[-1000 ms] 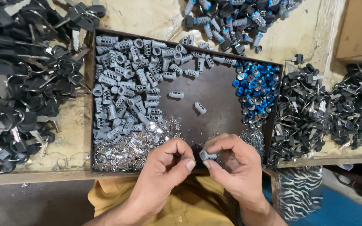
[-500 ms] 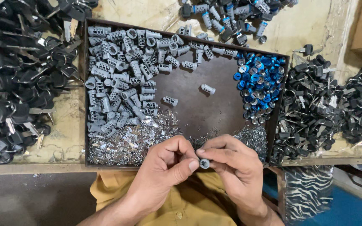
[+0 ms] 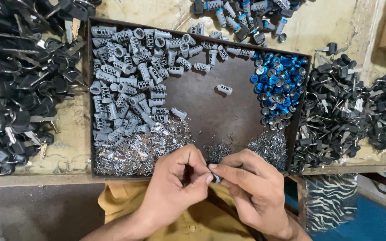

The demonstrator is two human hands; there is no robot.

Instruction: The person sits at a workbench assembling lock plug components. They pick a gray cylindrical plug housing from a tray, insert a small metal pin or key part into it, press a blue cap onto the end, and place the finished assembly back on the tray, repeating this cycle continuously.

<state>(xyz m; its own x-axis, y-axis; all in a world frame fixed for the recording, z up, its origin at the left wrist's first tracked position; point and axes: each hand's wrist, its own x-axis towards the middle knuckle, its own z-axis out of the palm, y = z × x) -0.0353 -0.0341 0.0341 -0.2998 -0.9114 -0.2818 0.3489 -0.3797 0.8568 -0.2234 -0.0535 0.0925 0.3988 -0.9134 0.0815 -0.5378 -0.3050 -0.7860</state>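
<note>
You hold one small grey lock cylinder (image 3: 216,178) pinched between the fingertips of both hands (most of it is hidden). It sits just at the near edge of the dark tray (image 3: 228,116), above your lap.

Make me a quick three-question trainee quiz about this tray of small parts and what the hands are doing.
1. True or false: the blue round caps lie at the dark metal tray's right side.
2. What fills the tray's left side? A grey plastic cylinders B wooden pegs C glass beads
3. Which hands pinch the small grey part?

Key: 1 true. 2 A. 3 Both, left hand and right hand.
</note>
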